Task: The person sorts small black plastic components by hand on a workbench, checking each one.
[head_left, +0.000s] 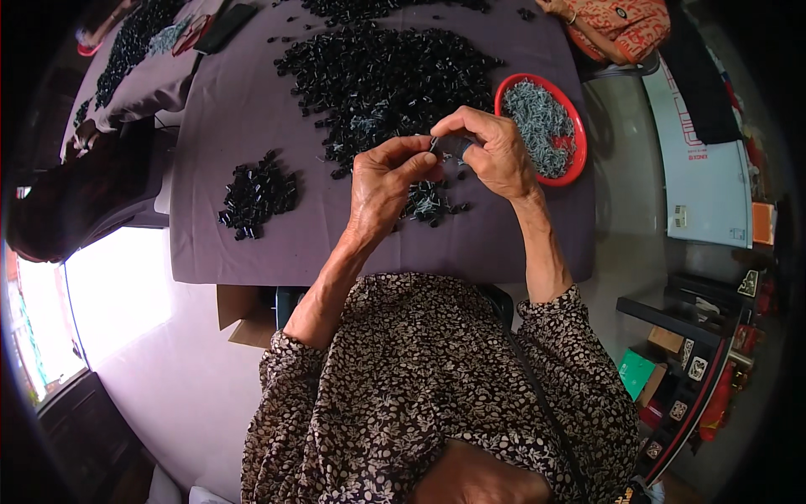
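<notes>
My left hand (382, 181) and my right hand (499, 160) meet above the near middle of the table. Thumb and forefinger of each are pinched together, with the tips almost touching. Something small and dark shows between them, too small to name. Beneath and beyond my hands spreads a large heap of small black cylindrical parts (395, 76). Just below my fingers lies a small cluster of grey pieces (426, 202) mixed with black ones. Left of my left hand sits a separate pile of black parts (256, 195).
A red basin (578, 160) of thin grey-blue pieces (537, 122) stands at the right edge of the purple-grey covered table (311, 252). At the far right sits a person in an orange patterned top (625, 25). Another table with black parts (134, 50) is at the far left.
</notes>
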A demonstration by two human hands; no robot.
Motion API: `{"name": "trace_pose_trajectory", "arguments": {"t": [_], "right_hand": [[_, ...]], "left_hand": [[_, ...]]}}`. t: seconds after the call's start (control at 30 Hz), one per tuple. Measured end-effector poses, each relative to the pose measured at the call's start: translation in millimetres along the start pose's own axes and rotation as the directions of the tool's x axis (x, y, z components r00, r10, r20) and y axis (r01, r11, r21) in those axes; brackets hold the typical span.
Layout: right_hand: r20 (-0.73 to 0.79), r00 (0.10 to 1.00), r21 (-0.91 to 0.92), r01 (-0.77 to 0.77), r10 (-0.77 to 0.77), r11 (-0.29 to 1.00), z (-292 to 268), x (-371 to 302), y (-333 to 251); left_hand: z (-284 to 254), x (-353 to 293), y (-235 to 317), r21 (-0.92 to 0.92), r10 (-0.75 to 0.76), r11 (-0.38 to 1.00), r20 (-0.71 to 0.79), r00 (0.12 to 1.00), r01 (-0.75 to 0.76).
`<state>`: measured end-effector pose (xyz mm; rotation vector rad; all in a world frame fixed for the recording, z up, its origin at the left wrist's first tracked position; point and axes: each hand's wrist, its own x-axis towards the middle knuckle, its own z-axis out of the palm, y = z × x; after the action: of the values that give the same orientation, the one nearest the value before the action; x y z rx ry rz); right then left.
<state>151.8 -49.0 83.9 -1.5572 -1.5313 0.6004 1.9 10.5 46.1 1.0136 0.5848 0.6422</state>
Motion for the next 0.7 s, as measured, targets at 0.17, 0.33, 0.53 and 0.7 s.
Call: {"name": "trace_pose_trajectory", "arguments": {"t": [0.17, 0.33, 0.53, 0.7], "right_hand": [[-0.019, 1.0, -0.049, 0.021, -0.022, 0.999, 2.3, -1.0, -1.1], [-0.06, 0.994, -0.078, 0.085, -0.09, 0.993, 4.8, -3.4, -0.6], [-0.092, 0.993, -0.053, 0.071, -0.076, 0.996, 5.2, -7.0, 2.2], [-0.129, 0.985, -0.053, 0.104, -0.11, 0.993, 5.0, -8.6, 0.9]], "left_hand": [[1.3, -0.7, 0.8, 0.057, 0.025, 0.998, -0.019, 1.0, -0.024], [3.3, -1.4, 1.2, 0.054, 0.037, 0.998, -0.053, 0.998, -0.034], [6.9, -2.6, -0.1, 0.017, 0.026, 1.0, -0.069, 0.997, -0.025], [8.4, -3.8, -4.1, -0.037, 0.04, 0.998, -0.089, 0.995, -0.043]]}}
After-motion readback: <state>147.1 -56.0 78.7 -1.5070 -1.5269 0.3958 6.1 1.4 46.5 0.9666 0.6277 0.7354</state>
